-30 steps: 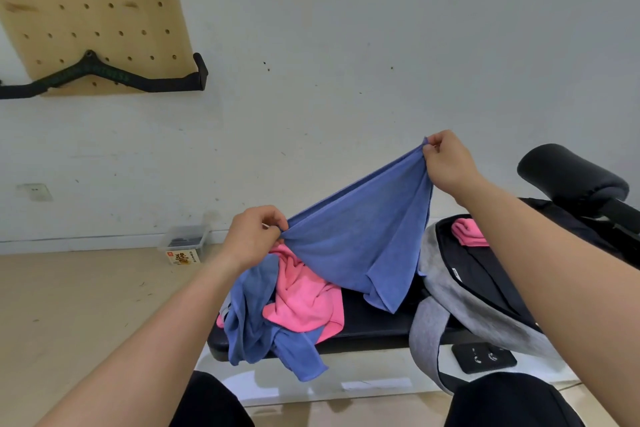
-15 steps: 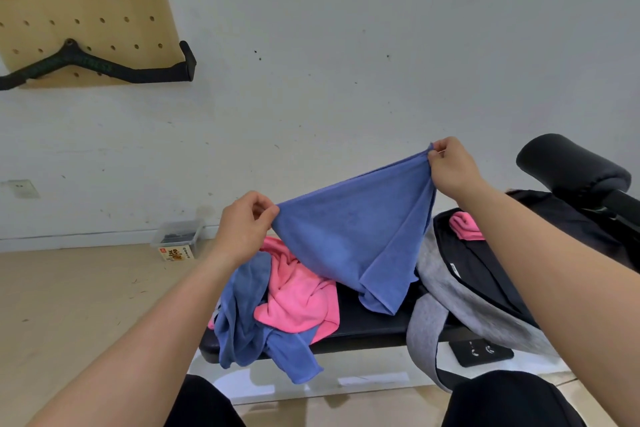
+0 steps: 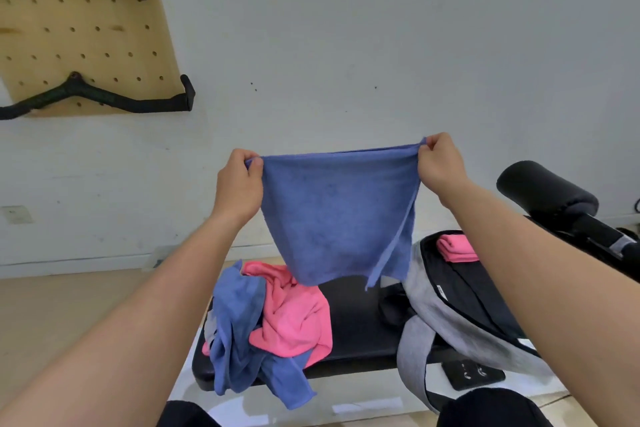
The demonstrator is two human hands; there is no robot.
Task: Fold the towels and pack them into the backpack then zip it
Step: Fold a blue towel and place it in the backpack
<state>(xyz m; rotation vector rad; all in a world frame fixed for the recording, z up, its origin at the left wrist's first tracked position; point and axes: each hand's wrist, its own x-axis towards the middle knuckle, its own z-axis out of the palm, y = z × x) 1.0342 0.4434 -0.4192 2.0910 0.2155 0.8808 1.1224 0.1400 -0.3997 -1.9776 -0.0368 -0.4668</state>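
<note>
Towel point(image 3: 332, 218) stretched flat above desk point(image 3: 353, 319), left hand point(image 3: 239, 187) and right hand point(image 3: 440, 163) each pinching a top corner: folding step in hand; next, corners should meet, then towel into backpack point(image 3: 450, 315)

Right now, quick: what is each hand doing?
Left hand: fingers pinch the blue towel at its top left corner.
Right hand: fingers pinch its top right corner.

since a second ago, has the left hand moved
Yes, upward: the left hand was just over the crumpled pink towel on the bench; now it holds the blue towel well above it.
</note>
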